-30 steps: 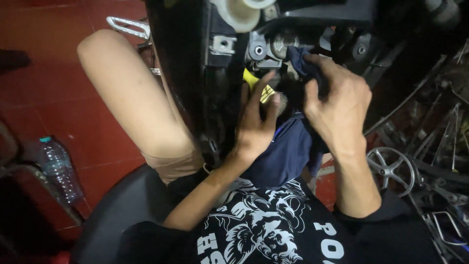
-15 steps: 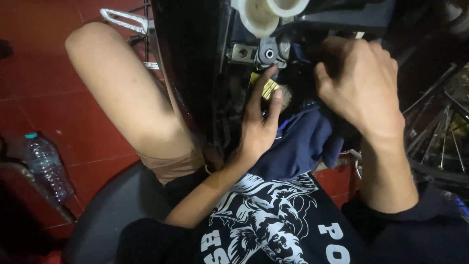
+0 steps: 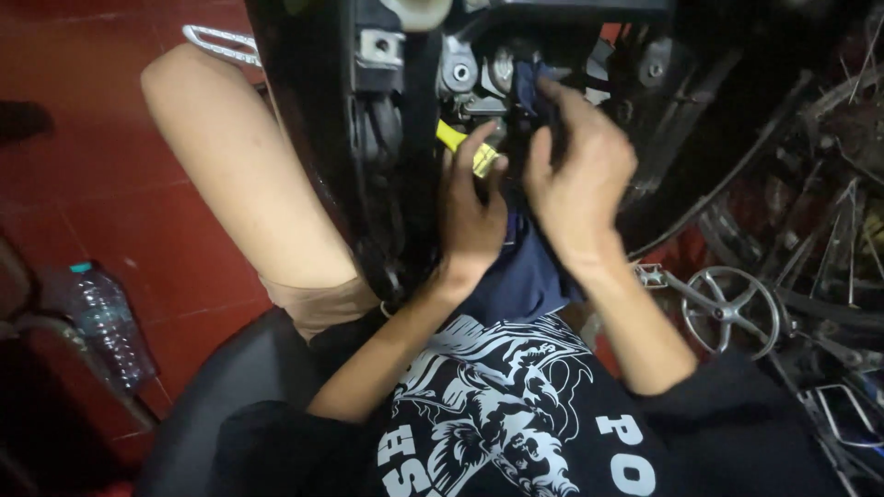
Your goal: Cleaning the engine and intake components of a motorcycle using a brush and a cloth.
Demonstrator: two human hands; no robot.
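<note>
Down in our lap, our left hand (image 3: 471, 216) pinches the yellow-handled tool (image 3: 468, 149). Further in, our right hand (image 3: 580, 179) grips the navy rag (image 3: 534, 85) against the engine bracket (image 3: 460, 69); cloth could probably snag there, or the tool slip.

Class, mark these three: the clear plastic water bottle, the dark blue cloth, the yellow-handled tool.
clear plastic water bottle (image 3: 103, 327), head view, its body.
dark blue cloth (image 3: 525, 281), head view, hanging fold.
yellow-handled tool (image 3: 450, 137), head view, its handle.
</note>
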